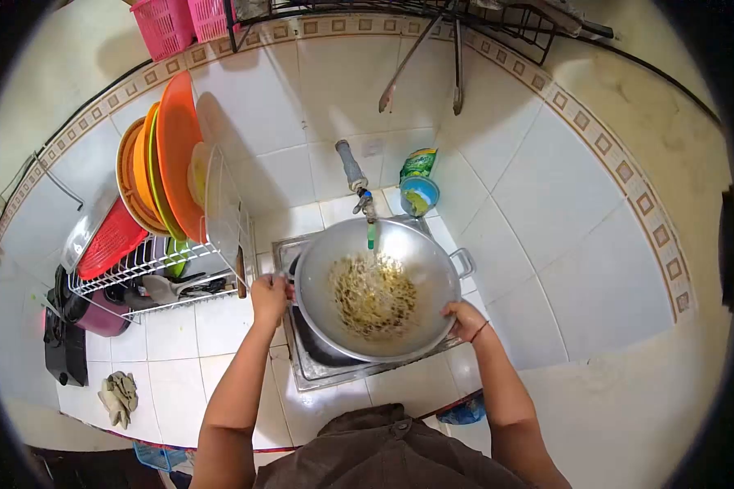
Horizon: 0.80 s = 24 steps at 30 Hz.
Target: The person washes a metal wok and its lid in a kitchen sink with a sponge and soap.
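A large metal wok point(316, 281) sits over the sink point(306, 373), under the tap point(365, 208) with its green spout. Water appears to be running into it, and dark and yellowish bits swirl at its bottom, blurred. My left hand point(271, 299) is closed at the wok's left side, where the handle is hidden by my fingers. On the lower right, my right hand point(465, 320) pinches the rim, thumb over the edge. The wok's right loop handle point(464, 262) is free, above my right hand.
A white dish rack point(235, 213) on the left holds orange and green plates point(178, 155) and a red basket point(116, 244). Behind the sink's right corner stand a blue cup point(420, 196) and a green pouch point(418, 163). Tongs point(457, 73) hang above; a cloth point(119, 397) lies on the counter.
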{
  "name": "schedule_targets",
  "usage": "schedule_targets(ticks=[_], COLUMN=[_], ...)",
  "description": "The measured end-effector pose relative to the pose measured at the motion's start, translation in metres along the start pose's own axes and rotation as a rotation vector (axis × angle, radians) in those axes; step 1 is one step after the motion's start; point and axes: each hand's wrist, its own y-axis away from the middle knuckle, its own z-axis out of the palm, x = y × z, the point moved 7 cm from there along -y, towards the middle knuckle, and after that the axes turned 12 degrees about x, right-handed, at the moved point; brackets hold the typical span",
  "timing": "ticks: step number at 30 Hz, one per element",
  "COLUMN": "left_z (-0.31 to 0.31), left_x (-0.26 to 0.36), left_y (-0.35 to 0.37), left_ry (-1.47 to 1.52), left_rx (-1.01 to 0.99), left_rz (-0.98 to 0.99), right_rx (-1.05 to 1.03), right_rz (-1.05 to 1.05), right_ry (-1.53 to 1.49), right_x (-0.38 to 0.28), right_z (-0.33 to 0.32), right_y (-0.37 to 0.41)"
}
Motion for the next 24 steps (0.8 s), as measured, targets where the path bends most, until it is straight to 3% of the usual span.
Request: schedule_targets(ticks=[2, 3, 4, 6, 12, 16, 18, 20, 24], left_z=[0.000, 0.001, 0.008, 0.019, 0.067, 0.087, 0.099, 0.097, 0.101], left_x=[-0.013, -0.042, -0.029, -0.057, -0.110, -0.072, -0.075, -0.020, 0.044], left_y=[0.014, 0.006, 0.032, 0.046, 0.102, 0.112, 0.106, 0.107, 0.105], left_ry=[-0.009, -0.211, -0.055, -0.012, -0.243, -0.198, 0.007, 0.069, 0.226], left_rx=[-0.025, -0.079, -0.100, -0.150, -0.530, -0.633, -0.696, -0.673, -0.703], left_rz=[-0.061, 0.013, -0.209, -0.359, -0.489, -0.316, -0.358, -0.363, -0.437], right_rx=[0.044, 0.093, 0.141, 0.222, 0.376, 0.553, 0.691, 0.868, 1.038], right_rz=[-0.106, -0.134, -0.163, -0.224, -0.537, -0.728, -0.958, -1.133, -1.147], right_ry=[0.117, 0.154, 0.192, 0.251, 0.691, 1.046, 1.232, 1.357, 1.311], right_x=[-0.029, -0.042, -0.058, -0.088, -0.176, -0.202, -0.209, -0.210, -0.205], right_z=[-0.010, -0.016, -0.019, -0.016, 0.021, 0.045, 0.049, 0.053, 0.044], right_y=[0.019, 0.026, 0.038, 0.068, 0.166, 0.215, 0.235, 0.261, 0.294])
